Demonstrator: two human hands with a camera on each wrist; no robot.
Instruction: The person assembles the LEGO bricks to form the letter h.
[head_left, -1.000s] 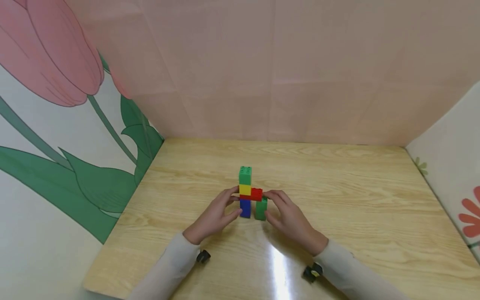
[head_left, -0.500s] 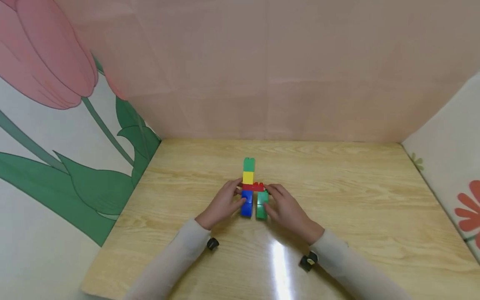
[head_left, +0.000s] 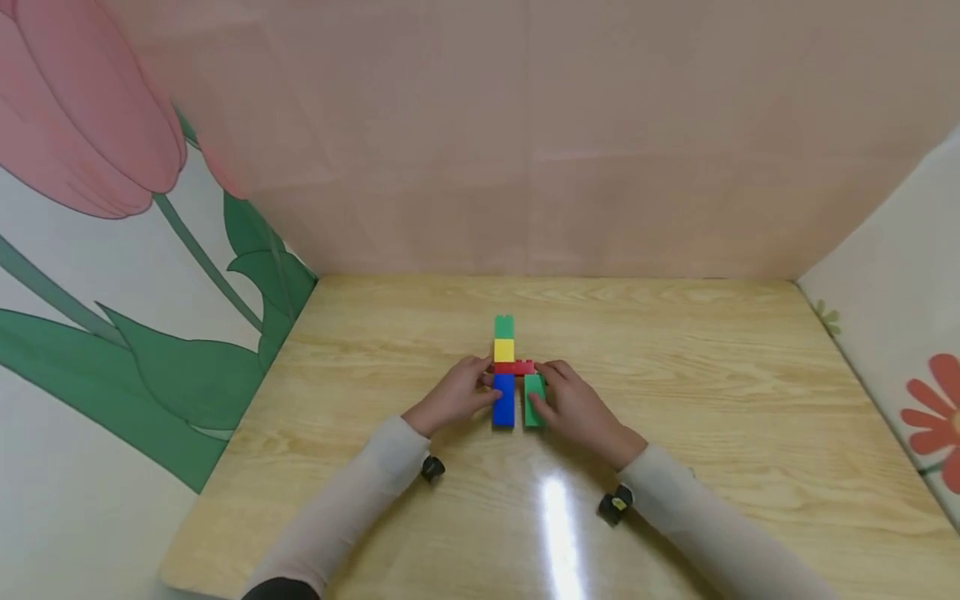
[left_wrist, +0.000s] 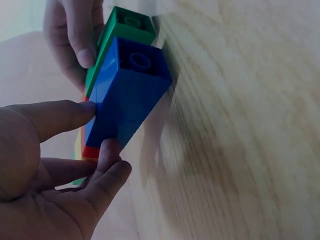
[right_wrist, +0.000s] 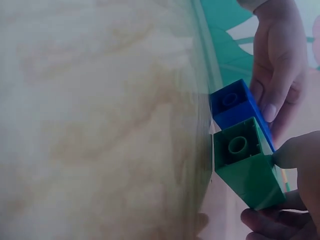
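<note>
A joined figure of toy building bricks lies tipped back at the middle of the table, its hollow undersides facing the wrist cameras. Two legs, one blue and one green, run up to a red brick across them. Above the blue leg sit a yellow brick and a green top brick. My left hand pinches the blue leg between thumb and fingers. My right hand grips the green leg, thumb on its near face, fingertips at the far side.
The wooden table reaches back to a pink cloth backdrop. Panels printed with flowers flank it left and right. A black wrist camera hangs below the right cuff, another below the left.
The brick figure has tipped backward from standing, so its front face now shows and its top studs have turned away. Both hands have kept hold and shifted slightly with it.
</note>
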